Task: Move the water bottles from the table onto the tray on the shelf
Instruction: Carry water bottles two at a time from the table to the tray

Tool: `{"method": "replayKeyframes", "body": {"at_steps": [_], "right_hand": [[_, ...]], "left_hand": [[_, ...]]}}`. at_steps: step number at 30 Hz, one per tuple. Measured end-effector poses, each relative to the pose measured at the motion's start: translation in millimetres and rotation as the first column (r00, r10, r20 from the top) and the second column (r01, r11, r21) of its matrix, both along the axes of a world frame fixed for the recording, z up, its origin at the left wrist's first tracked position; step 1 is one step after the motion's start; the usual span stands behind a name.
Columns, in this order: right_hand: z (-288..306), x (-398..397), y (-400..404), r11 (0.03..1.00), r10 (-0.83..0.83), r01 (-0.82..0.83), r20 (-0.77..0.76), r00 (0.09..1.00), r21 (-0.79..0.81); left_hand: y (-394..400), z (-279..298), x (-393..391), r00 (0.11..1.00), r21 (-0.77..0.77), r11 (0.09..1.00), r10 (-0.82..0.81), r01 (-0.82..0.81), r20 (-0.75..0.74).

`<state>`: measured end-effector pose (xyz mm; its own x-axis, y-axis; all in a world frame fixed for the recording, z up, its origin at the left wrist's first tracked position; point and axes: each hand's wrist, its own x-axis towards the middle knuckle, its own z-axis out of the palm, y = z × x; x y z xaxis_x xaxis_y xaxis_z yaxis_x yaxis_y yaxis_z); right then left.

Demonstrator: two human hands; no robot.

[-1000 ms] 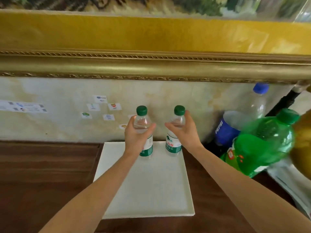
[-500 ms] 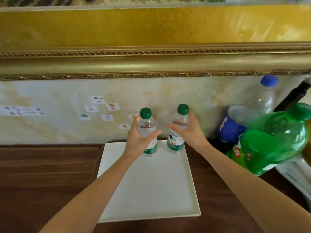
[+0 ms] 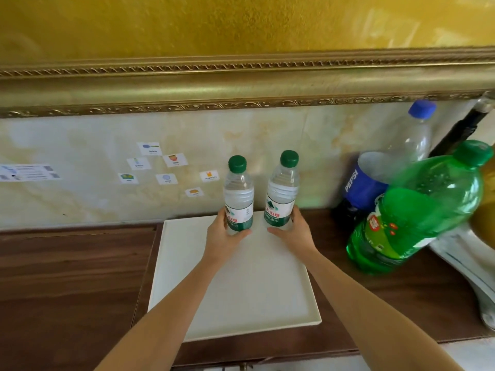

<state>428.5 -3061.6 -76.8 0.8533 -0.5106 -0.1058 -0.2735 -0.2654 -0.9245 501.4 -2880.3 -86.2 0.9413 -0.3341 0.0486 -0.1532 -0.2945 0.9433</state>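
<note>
Two small clear water bottles with green caps stand upright side by side at the far edge of a white square tray (image 3: 241, 298) on the dark wooden shelf. My left hand (image 3: 223, 238) cups the base of the left water bottle (image 3: 238, 192). The base of the right water bottle (image 3: 281, 188) is held by my right hand (image 3: 296, 232). Both bottles rest on the tray close to the wall, a small gap between them.
A large Pepsi bottle (image 3: 380, 172) and a large green soda bottle (image 3: 417, 207) lean at the right of the tray. Small picture labels (image 3: 166, 167) are stuck on the marble wall. A gilt picture frame (image 3: 241, 84) overhangs the shelf. Bare wood lies left of the tray.
My hands have slid down from the bottles' upper bodies to their bases. The bottles stay at the tray's far edge.
</note>
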Motion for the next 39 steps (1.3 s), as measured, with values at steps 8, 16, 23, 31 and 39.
{"method": "replayKeyframes", "body": {"at_steps": [8, 16, 23, 31, 39], "right_hand": [[-2, -3, -4, 0.999, 0.027, -0.026, -0.016, 1.0, 0.018], [1, -3, -5, 0.999, 0.04, -0.039, -0.03, 0.999, 0.018], [5, -2, -9, 0.997, 0.076, -0.075, -0.055, 0.996, 0.012], [11, -19, -9, 0.998, 0.056, -0.056, -0.017, 0.998, -0.039], [50, -67, 55, 0.966, 0.065, -0.043, 0.079, 0.995, -0.253]], "left_hand": [[-23, 1, -4, 0.999, -0.009, 1.0, -0.027, 0.027, -0.029], [-23, 5, -5, 0.999, 0.027, 0.999, -0.042, 0.041, 0.013], [-24, 17, -6, 0.996, 0.078, 0.993, -0.085, 0.087, -0.026], [-2, 24, -22, 0.999, 0.139, 0.99, 0.024, -0.018, -0.042], [101, 57, -72, 0.986, 0.242, 0.966, 0.053, -0.091, 0.159]]}}
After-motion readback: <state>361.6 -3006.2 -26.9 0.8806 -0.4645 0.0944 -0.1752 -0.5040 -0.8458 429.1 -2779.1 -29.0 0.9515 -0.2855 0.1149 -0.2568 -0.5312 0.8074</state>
